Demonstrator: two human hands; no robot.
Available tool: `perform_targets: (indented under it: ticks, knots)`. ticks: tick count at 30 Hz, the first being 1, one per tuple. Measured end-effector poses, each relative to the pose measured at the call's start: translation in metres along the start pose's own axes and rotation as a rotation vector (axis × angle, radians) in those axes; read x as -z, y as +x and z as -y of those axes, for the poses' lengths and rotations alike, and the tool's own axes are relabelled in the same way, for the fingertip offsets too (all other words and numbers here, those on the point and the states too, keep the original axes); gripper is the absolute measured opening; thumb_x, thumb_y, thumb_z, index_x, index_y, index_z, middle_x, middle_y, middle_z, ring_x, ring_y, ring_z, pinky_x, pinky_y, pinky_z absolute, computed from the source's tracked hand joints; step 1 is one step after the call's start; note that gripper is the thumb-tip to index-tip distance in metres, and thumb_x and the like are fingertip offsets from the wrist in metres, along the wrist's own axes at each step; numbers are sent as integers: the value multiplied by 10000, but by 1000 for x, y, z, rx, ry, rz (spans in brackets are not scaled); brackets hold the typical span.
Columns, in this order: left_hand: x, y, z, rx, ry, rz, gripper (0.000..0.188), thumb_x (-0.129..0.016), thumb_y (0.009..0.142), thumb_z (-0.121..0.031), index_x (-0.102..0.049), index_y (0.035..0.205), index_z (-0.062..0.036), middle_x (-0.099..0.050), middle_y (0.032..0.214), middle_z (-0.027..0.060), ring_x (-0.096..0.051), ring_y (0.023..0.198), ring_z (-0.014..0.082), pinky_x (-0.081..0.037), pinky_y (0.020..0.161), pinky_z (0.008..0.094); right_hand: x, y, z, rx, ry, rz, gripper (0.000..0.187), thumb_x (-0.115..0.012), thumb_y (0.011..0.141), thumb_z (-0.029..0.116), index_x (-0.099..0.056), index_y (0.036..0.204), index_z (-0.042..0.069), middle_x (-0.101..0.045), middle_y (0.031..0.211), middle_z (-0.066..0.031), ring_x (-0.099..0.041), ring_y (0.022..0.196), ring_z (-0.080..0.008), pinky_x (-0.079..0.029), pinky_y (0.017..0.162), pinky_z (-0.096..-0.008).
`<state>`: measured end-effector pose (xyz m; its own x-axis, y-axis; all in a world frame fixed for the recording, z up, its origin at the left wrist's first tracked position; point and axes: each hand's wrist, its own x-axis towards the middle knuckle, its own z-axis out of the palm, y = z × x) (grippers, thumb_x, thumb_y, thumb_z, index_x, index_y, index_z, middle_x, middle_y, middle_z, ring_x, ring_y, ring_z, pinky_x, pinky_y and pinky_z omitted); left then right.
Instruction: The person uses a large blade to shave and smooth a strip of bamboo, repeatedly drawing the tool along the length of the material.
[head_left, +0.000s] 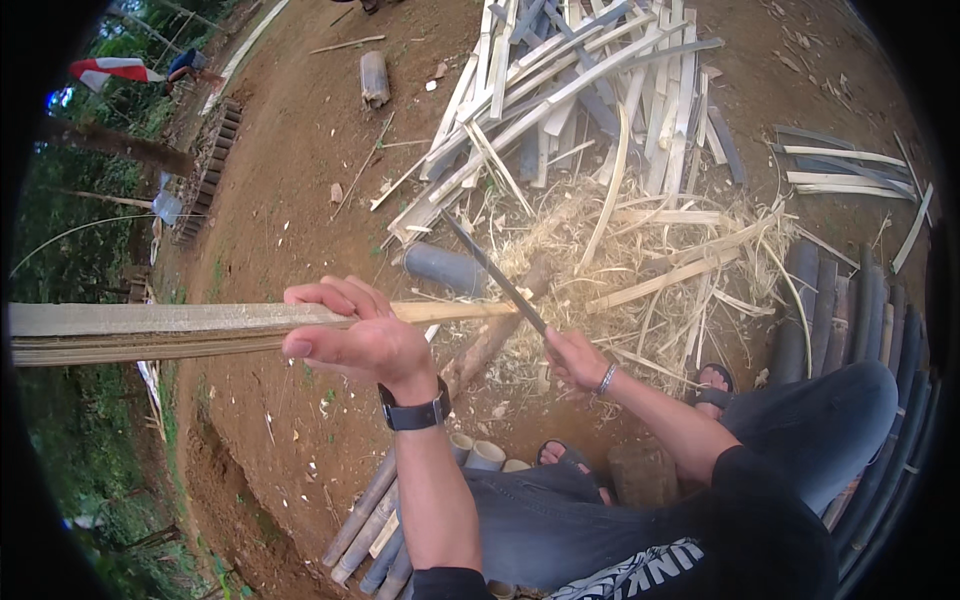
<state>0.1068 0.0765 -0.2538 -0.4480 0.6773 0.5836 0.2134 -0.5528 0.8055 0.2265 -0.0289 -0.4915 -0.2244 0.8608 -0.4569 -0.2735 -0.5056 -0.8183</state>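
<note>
So the left hand (365, 335) has fingers curled over one edge of a pale bamboo strip (150, 330), thumb along the other, more of a cradle than a hard squeeze. The right hand (575, 360) is closed in a fist round the handle end of a long dark blade (485, 262); the handle itself is pretty much buried in there.

The strip runs off past the left hand one way, and its far end sits by the blade, right over a brown log (480, 350). Can't tell if the edge is actually biting or if the wood touches the log. Looks to me like the shaving/trimming step, mid-job. A next stroke would call for a steady strip, a shallow blade angle and left fingers kept well back from that edge.

Further out: curly shavings (545, 235) all around, a grey bamboo tube (443, 268) just beyond the strip, and a big heap of split strips (600, 90) past that.
</note>
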Motion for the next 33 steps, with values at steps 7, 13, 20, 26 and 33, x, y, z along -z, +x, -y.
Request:
perform_targets:
  ticks: [7, 13, 20, 26, 33]
  knots:
    - [-5, 5, -4, 55, -29, -25, 645, -240, 872, -741, -265, 689, -122, -234, 516, -35, -208, 433, 59, -152, 389, 196, 37, 1, -97, 120, -230, -156, 676, -355, 906, 649, -487, 616, 52, -455, 469, -37, -439, 364, -117, -351, 363, -257]
    - [13, 7, -1, 38, 27, -42, 600, -175, 890, -724, -231, 711, -155, -201, 534, -39, -172, 450, 74, -111, 416, 225, 2, -9, -97, -305, -309, -63, 695, -381, 888, 669, -489, 578, 56, -456, 463, -40, -476, 377, -137, -383, 370, -286]
    - [52, 17, 8, 40, -28, -93, 597, -176, 898, -713, -245, 716, -148, -190, 506, -37, -165, 426, 79, -127, 396, 221, -9, -21, 47, 196, 209, 126, 718, -373, 886, 677, -477, 571, 40, -384, 425, -2, -404, 362, -96, -355, 373, -258]
    - [46, 10, 0, 45, -39, -57, 612, -194, 886, -729, -241, 703, -147, -185, 489, -35, -170, 409, 80, -141, 384, 217, 23, 1, -138, -291, -483, -95, 766, -345, 869, 706, -525, 533, 42, -487, 453, -69, -483, 371, -183, -406, 403, -312]
    - [65, 14, 5, 29, -47, -113, 619, -208, 875, -742, -243, 700, -149, -183, 484, -35, -168, 405, 78, -149, 379, 206, -6, 4, -70, -183, -240, -63, 732, -359, 898, 659, -493, 507, 55, -463, 436, -42, -486, 356, -159, -404, 378, -305]
